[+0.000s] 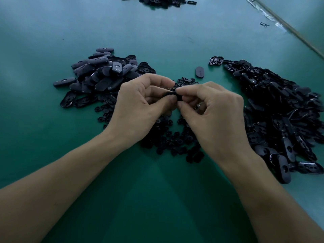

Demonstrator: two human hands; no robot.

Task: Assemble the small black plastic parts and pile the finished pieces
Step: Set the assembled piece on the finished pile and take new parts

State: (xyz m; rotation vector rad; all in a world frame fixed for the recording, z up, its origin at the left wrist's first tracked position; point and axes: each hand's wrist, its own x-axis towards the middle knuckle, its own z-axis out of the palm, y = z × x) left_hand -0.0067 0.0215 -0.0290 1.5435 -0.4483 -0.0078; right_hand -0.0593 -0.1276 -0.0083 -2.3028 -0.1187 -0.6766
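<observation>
Green table [43, 120] fills the frame.

Left of centre: left pile [98, 72] of black oval pieces. Most lie smooth side up; a few at its lower edge show the hollow inside.

Left hand [138, 104] enters from lower left with a bare forearm and covers the pile's lower right edge. Thumb and forefinger are curled, tips pinching a small black part [171, 93] held above the table at mid-frame. The other fingers are tucked under; can't tell if they touch the part. Fingertips hide most of the part, so its shape is unclear.

Under and between both hands: flat heap of small round parts [168, 137] on the table, some showing above the fingers too.

Just up and right of the fingertips: single oval piece [199, 72], smooth side up, apart from both piles.

Right hand [215, 114] enters from lower right. Thumb and forefinger pinch the same part at its right end, nearly touching the left hand's fingertips. The remaining fingers are loosely curled.

Right third: right pile [280, 109], bigger, many ovals hollow side up, running from upper middle down to the right edge.

Top centre, cut by the frame edge: far pile [157, 0] of similar black pieces.

Upper right: small dark item [264, 24] lying alone beside a pale strip [287, 27] that runs diagonally.
</observation>
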